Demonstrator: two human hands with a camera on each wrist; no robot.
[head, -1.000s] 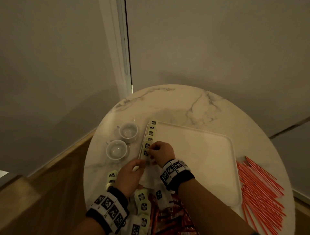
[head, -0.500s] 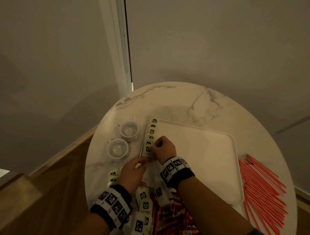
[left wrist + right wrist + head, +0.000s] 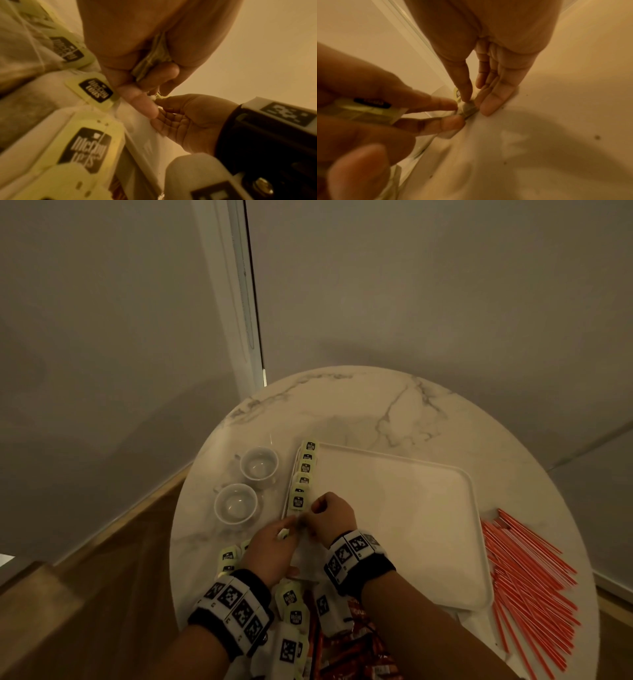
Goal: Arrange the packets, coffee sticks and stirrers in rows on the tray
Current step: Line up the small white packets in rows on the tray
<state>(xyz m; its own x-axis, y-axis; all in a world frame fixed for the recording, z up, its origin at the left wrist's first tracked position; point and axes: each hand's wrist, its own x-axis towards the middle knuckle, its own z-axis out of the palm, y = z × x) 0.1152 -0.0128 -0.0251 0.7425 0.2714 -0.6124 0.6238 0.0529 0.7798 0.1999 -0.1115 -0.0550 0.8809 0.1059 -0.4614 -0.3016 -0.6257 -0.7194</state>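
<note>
Both hands meet at the near-left corner of the tray [image 3: 428, 542]: left hand [image 3: 270, 553] holds a small stack of tea packets [image 3: 152, 59] in curled fingers, right hand [image 3: 330, 517] pinches one packet [image 3: 467, 108] w/ thumb and fingertips at the tray floor. The row of packets [image 3: 303, 477] runs near-to-far along the tray's left edge, and this one sits just at its near end, right beside the last one. Right hand is nearer the slot, so I'd guess it does the placing.
</note>
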